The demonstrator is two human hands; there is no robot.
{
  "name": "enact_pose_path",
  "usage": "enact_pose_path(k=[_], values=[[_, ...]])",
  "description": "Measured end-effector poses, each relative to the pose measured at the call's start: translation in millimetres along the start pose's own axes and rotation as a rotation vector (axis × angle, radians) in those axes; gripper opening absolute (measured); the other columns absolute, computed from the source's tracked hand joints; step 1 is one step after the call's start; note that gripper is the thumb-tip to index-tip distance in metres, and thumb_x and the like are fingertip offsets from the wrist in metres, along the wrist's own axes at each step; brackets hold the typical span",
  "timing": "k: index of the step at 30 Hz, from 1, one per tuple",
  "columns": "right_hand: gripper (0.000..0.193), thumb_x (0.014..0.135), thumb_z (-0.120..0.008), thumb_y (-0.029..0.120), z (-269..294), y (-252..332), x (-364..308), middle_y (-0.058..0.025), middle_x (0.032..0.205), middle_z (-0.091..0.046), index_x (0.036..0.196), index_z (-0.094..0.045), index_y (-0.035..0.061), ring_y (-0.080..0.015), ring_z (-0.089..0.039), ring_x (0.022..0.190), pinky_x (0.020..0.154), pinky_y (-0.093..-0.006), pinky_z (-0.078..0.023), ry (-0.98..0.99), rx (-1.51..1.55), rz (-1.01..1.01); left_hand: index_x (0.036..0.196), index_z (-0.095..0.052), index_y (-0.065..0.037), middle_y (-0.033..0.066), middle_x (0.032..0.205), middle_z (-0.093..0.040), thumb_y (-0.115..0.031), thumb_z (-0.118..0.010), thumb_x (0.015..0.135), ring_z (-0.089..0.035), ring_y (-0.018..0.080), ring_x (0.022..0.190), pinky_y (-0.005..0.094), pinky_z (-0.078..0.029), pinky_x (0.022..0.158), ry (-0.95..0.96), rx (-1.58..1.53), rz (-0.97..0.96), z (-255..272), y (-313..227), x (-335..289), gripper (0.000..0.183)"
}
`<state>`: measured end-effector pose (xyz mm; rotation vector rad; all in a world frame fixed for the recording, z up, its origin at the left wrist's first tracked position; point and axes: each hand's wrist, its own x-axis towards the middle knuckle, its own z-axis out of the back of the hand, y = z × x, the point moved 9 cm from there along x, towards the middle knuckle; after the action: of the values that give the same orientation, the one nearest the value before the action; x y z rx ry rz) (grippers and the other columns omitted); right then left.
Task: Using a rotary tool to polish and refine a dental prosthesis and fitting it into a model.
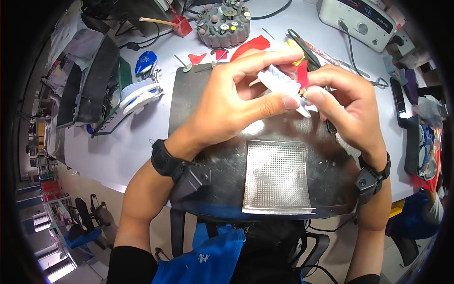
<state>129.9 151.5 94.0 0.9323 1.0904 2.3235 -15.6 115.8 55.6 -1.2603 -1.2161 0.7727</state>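
While both hands sit raised over the middle of the dark work tray [189, 94], the left hand [231, 102] has its thumb and fingers pinched around a pale blue-white dental cast [280, 81], thumb pressing along the front and the index finger curled over the top. Right hand [347, 102] is bunched up just beside it, fingertips squeezed together on a small tool tip or bit that touches the cast's right end, though it's honestly too small to say exactly what that piece is. A bit of red wax sheet [302, 73] pokes up between the two hands, right against the cast. Both wrists have black bands with little camera-looking boxes on them. Under the hands, toward the near edge of the tray, lies a shiny perforated metal plate [275, 176]. Up at the far edge of the tabletop [118, 146] stands a round grey bur holder [223, 24] stuffed with grinding bits, and at the far right corner a white control box [357, 21] with a dial and a cable running off it. More red wax scraps [250, 45] lie just past the tray's far edge. Over by the left edge there's a blue and white articulator-type thing [141, 94] next to a black tray-like piece [97, 78].
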Motion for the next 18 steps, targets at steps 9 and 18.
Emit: enact_pose_path(k=[9, 18], values=[[0.018, 0.084, -0.081, 0.010, -2, -25, -6, -0.0022, 0.085, -0.072, 0.096, -0.074, -0.0015, -0.0040, -0.065, 0.072, 0.062, -0.0189, -0.052, 0.005, 0.128, -0.247, 0.149, -0.049, 0.005, 0.0165, 0.139, -0.057, -0.001, -0.078, 0.085, -0.056, 0.0234, 0.130, 0.0392, -0.042, 0.115, 0.097, 0.241, -0.135, -2, -12, 2, 0.070], [0.015, 0.080, -0.077, 0.007, -11, -19, -6, 0.0007, 0.077, -0.066, 0.090, -0.068, 0.0015, -0.0028, -0.061, 0.067, 0.057, -0.0189, -0.049, 0.083, 0.050, -0.135, 0.151, -0.044, 0.007, 0.0197, 0.144, -0.056, 0.002, -0.075, 0.085, -0.055, 0.0246, 0.133, 0.0396, -0.042, 0.115, 0.190, 0.254, -0.155, -14, -9, 0, 0.073]])
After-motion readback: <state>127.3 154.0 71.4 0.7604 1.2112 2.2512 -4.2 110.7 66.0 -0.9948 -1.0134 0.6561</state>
